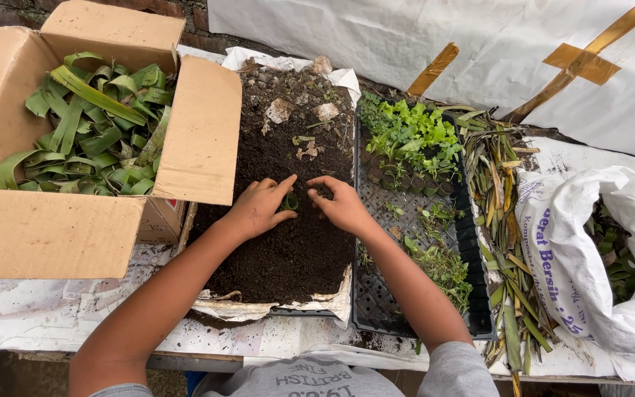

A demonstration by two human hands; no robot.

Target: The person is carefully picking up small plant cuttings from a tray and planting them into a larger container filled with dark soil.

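My left hand [260, 207] and my right hand [341, 204] rest on a heap of dark soil [288, 250] spread on white sheeting. Between their fingertips sits a small green rolled-leaf cup [291, 201], which my left thumb and fingers grip. My right fingers pinch soil right beside its rim. To the right lies a black seedling tray [376, 294] with green seedlings [409, 136] at its far end and several small leaf cups [406, 180] in its cells.
An open cardboard box [31, 228] of curled green leaf strips [93, 125] stands at the left. Long leaf trimmings [505, 220] lie right of the tray, beside a white sack [589, 265]. Stones [279, 110] sit on the far soil.
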